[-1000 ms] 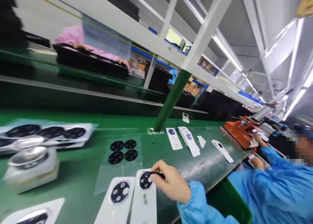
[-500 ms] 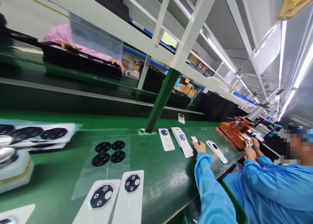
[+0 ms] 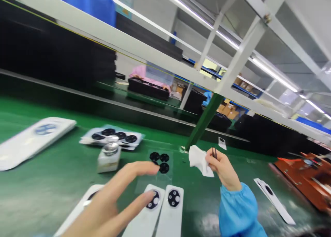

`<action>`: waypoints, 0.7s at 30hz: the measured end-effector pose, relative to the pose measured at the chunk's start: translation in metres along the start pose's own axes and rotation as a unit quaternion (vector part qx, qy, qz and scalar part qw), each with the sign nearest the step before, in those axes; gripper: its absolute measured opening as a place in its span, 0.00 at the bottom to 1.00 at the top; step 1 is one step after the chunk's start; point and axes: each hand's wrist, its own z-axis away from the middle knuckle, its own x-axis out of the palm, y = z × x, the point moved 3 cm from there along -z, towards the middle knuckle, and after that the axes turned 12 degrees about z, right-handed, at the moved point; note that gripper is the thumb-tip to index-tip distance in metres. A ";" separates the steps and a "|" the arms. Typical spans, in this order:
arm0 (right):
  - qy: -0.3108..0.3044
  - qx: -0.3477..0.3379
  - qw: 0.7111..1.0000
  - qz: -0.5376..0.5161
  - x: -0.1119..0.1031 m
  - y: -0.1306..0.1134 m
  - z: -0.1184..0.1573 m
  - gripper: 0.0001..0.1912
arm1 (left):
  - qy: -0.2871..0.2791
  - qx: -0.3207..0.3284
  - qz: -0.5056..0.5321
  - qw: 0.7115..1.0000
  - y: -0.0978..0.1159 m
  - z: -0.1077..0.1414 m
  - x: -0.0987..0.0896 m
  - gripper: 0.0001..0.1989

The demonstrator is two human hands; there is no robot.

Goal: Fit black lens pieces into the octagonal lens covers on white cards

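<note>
My right hand [image 3: 223,166], in a blue sleeve, pinches a crumpled white cloth [image 3: 199,161] above the green table; dark tweezers [image 3: 214,153] stick up between its fingers. Nearer the camera, my left hand [image 3: 116,199] has thumb and forefinger spread apart with nothing between them. Its fingertips overlap the view of the black discs [image 3: 164,157] on a clear sheet and a white panel [image 3: 144,218] with a black disc. Beside that panel lies a second one [image 3: 170,219]. Part of another white panel [image 3: 77,209] shows behind my left hand.
A white bottle with a metal top [image 3: 110,157] stands before a stack of disc sheets [image 3: 131,145]. White panels are stacked at the left [image 3: 38,140] and right [image 3: 276,202]. A green post [image 3: 204,121] rises behind the cloth; an orange machine [image 3: 302,182] is far right.
The view has swung left. My right hand has lifted the white cloth off the table and brought it nearer. My left hand has come into view. The co-worker at the right is out of view.
</note>
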 end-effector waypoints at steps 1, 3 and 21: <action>-0.042 -0.009 0.999 -0.015 0.024 -0.011 0.001 0.16 | -0.034 -0.039 0.051 0.997 0.007 -0.005 0.004 0.25; -0.118 -0.021 0.992 -0.041 0.066 -0.030 0.005 0.18 | -0.080 -0.119 0.182 0.973 0.015 -0.013 0.012 0.37; -0.119 0.005 0.991 -0.061 0.160 -0.023 0.016 0.19 | 0.015 -0.076 0.194 0.978 0.029 -0.018 -0.055 0.17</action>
